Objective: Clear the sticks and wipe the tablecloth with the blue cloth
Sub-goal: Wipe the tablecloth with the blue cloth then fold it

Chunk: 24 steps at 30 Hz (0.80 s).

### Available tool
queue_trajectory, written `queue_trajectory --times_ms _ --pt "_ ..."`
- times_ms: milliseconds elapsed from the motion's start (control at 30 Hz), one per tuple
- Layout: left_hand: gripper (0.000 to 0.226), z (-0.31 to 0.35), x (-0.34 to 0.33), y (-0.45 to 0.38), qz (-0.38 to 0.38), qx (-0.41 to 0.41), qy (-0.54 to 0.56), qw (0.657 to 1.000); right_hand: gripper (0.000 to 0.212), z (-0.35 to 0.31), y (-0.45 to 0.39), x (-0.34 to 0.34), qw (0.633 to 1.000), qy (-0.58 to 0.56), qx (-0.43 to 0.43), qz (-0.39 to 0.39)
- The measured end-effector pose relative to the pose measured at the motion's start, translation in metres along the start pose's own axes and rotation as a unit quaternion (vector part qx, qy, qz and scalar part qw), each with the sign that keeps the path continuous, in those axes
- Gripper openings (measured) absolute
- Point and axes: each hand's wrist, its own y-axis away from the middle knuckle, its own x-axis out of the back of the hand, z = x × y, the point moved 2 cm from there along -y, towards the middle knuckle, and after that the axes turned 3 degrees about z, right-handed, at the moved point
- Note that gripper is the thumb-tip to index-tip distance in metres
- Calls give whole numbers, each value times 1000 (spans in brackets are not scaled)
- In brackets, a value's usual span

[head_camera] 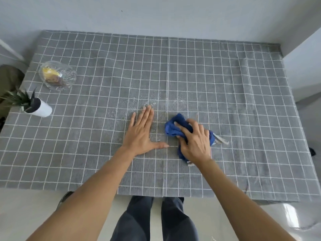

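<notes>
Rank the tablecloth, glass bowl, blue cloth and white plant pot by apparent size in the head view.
1. tablecloth, by far the largest.
2. glass bowl.
3. blue cloth, bunched and partly hidden under the right hand, so its rank against the bowl is unsure.
4. white plant pot.

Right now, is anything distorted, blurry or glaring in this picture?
Head view: wide-angle bending curves the tablecloth grid lines and edges; glare shines on the floor at bottom right; light is soft, shadows faint; the blue cloth under the right hand looks slightly smeared.
</notes>
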Motion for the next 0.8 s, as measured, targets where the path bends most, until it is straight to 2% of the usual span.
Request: queue_trajectory --times_ms 167,233,500,667,800 --pt "133 -1 -1 -1 -6 -6 5 1000 45 41 -16 13 989 16 -142 38" --pt "132 -1 -1 -1 -8 -7 4 1000 44 46 -20 16 985 10 -166 38" --pt "119 -3 24 -60 30 9 61 998 39 24 -70 14 988 -24 -126 88" --pt "130 2 32 -103 -21 -33 29 999 35 26 -116 3 994 -8 -84 63" --pt "130 -2 23 -109 -48 -33 57 997 33 34 -122 -11 997 7 -77 25"
